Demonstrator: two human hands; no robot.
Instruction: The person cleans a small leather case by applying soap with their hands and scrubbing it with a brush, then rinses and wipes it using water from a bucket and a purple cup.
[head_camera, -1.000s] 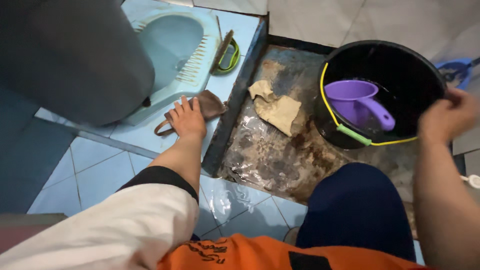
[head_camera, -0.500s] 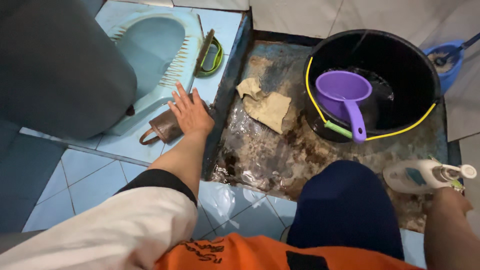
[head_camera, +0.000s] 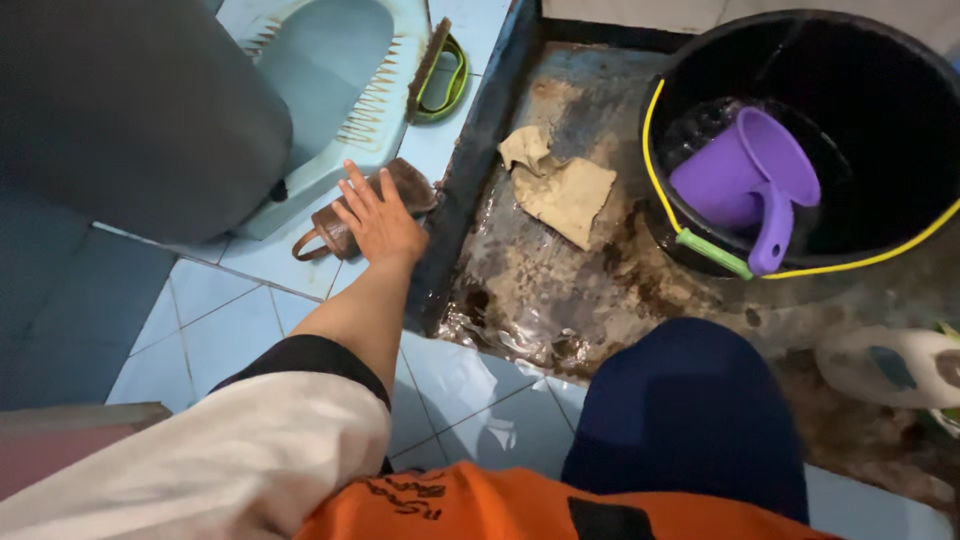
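Resting flat on a brown scrub brush (head_camera: 375, 205) with looped handle, left hand (head_camera: 383, 225), fingers spread, grip released, right hand unseen.

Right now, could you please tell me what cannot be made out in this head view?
- Right hand: not in view, beyond the right edge.
- Brown brush: partly covered by the left hand; whether it is gripped cannot be told.
- White bottle: blurred, cut off by the right edge.
- Black bucket: rim cut by the top and right edges; purple scoop inside hides part of its water.
- Toilet: left part hidden behind a dark blurred shape.
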